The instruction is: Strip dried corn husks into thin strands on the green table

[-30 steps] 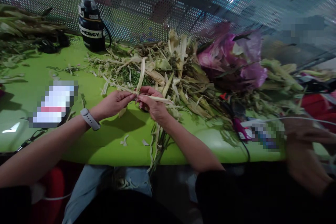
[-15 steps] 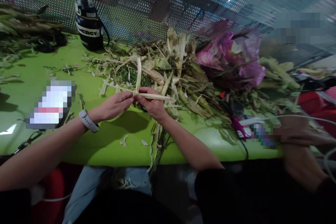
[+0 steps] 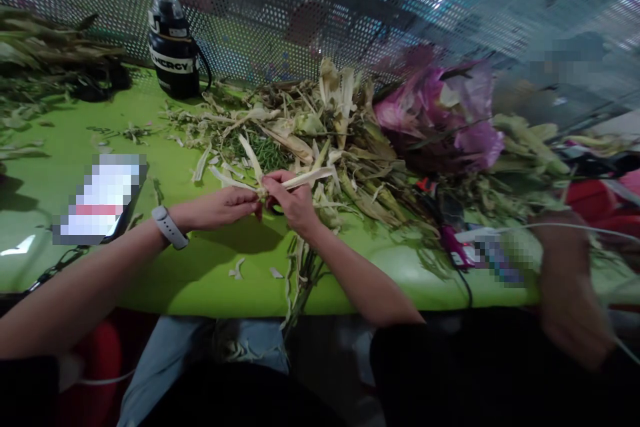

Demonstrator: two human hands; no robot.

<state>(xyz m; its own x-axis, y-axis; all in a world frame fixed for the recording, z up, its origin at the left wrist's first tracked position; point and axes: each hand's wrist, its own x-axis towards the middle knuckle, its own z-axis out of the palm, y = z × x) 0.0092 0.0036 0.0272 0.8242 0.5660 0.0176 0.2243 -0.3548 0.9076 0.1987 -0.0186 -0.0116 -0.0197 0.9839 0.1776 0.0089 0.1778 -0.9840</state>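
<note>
Over the green table (image 3: 165, 280), my left hand (image 3: 233, 205) and my right hand (image 3: 293, 200) meet around a small piece woven from pale husk strips (image 3: 253, 159). My left fingers pinch its left side, and a pale watch sits on that wrist. The right thumb and fingers close on its right side, where a strip sticks out to the right. Another strip points up and left, and a third lies toward the left. Behind my hands spreads a heap of dried husks and green leaves (image 3: 345, 127).
A phone (image 3: 103, 197) lies at left, with a dark bottle (image 3: 173, 53) behind it. A pink plastic bag (image 3: 440, 113) stands behind the husks. At right are a white cable, another phone (image 3: 500, 260) and another person's arm (image 3: 570, 280). A perforated metal screen runs along the back.
The upright strip now leans left, and the right-hand strip angles up more. My right fingers have shifted over the woven piece. The other person's hand at right has moved back from the phone.
</note>
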